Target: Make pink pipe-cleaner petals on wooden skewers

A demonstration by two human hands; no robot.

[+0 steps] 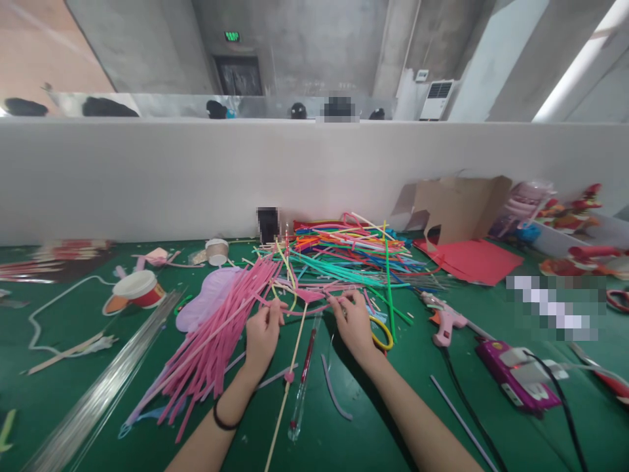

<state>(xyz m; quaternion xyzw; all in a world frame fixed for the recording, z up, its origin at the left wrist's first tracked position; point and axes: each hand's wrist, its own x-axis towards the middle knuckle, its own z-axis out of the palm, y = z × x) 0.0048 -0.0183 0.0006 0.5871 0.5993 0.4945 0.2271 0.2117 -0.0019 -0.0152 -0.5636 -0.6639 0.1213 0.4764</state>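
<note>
My left hand (263,333) pinches one end of a pink pipe cleaner (301,313) between thumb and fingertips. The other end is at the fingertips of my right hand (352,322), whose fingers are bent and closed on it. Between the hands, a pink piece (310,297) sits at the top of a pale yellow stem (296,347), which slants down toward me. Lower on that stem is a small pink bead-like lump (289,376). A bundle of pink pipe cleaners (223,328) fans out left of my left hand.
A pile of mixed-colour pipe cleaners (344,249) lies behind my hands. On the right are a pink glue gun (446,321), a purple power strip (515,377) and red sheets (469,262). Clear thin rods (113,373) and a paper cup (140,290) are on the left.
</note>
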